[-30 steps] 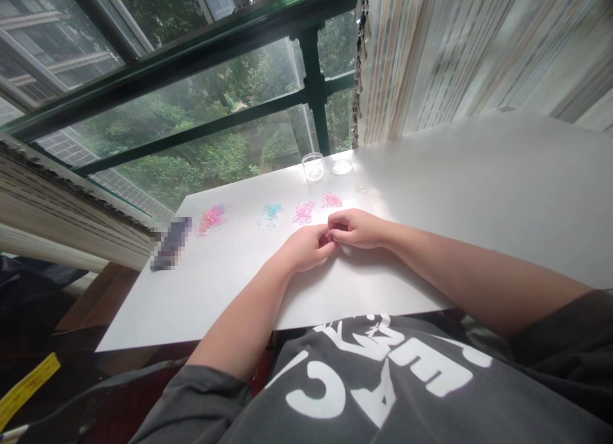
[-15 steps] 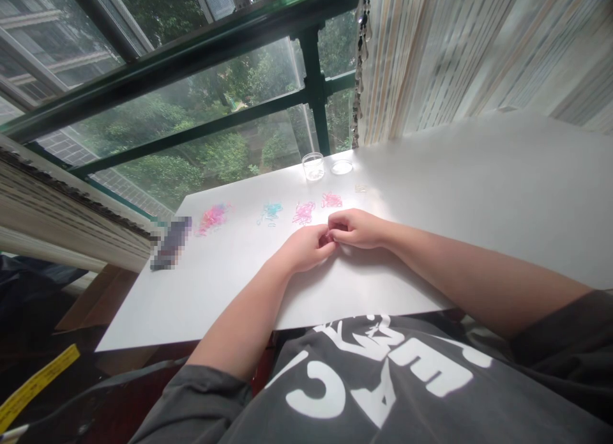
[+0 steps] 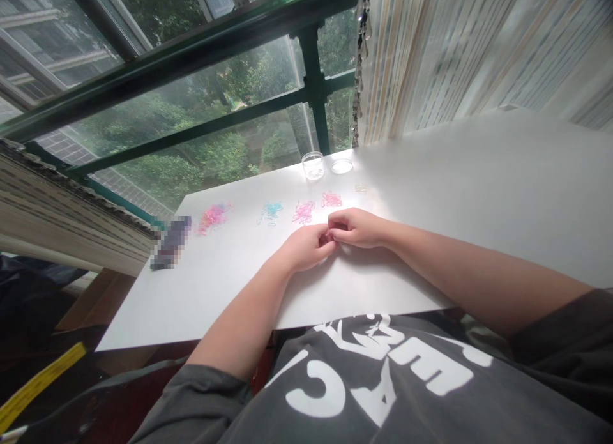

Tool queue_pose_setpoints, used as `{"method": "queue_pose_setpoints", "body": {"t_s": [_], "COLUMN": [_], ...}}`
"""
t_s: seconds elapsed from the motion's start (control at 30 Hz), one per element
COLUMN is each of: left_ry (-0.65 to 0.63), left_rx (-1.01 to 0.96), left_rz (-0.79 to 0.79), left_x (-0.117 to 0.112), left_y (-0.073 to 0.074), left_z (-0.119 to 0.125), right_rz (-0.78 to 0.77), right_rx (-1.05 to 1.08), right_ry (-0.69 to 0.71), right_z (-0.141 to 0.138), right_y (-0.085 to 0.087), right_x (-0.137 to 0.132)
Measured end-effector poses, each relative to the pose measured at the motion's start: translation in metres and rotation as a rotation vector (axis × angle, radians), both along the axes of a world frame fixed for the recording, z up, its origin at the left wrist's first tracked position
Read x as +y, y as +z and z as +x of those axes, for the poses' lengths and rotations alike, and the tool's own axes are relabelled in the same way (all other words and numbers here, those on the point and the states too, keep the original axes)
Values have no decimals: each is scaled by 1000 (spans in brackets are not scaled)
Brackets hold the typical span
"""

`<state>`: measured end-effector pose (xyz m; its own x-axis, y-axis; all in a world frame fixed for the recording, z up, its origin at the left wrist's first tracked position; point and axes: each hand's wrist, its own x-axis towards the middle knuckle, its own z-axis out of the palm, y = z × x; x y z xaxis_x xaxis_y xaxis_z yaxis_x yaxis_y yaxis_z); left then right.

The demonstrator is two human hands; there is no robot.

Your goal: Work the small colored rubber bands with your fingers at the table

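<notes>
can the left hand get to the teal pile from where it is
Probably yes: the teal pile lies a little beyond the left hand and to its left, with nothing seen in between.

Green railing [image 3: 191, 53], trees [image 3: 220, 153] beyond it, striped curtain [image 3: 431, 54] at right, yellow strip [image 3: 43, 385]

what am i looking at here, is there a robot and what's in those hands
There is no robot: these are a person's bare left hand and right hand. The camera is worn on that person's head, looking forward and down. On the white table, left to right, lie a pixelated item, a multicoloured heap, a teal heap, a pink heap, a second pink heap and a few pale pieces. Near the far edge are a clear jar and, beside it, a shallow round piece, perhaps its lid. The hands meet at the fingers; whatever their grip may hold is too hidden to tell.
</notes>
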<state>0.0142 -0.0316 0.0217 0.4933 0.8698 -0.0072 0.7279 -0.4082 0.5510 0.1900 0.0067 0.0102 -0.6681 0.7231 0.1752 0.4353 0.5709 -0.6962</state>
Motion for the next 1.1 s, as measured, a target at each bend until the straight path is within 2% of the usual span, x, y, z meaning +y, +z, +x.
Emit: {"method": "queue_pose_setpoints", "body": {"t_s": [1.1], "left_ry": [13], "left_rx": [33], "left_rz": [3], "left_x": [0], "left_y": [2], "left_z": [0], "right_rz": [-20], "right_rx": [12], "right_ry": [6], "right_z": [0], "right_y": [0], "right_x": [1]}}
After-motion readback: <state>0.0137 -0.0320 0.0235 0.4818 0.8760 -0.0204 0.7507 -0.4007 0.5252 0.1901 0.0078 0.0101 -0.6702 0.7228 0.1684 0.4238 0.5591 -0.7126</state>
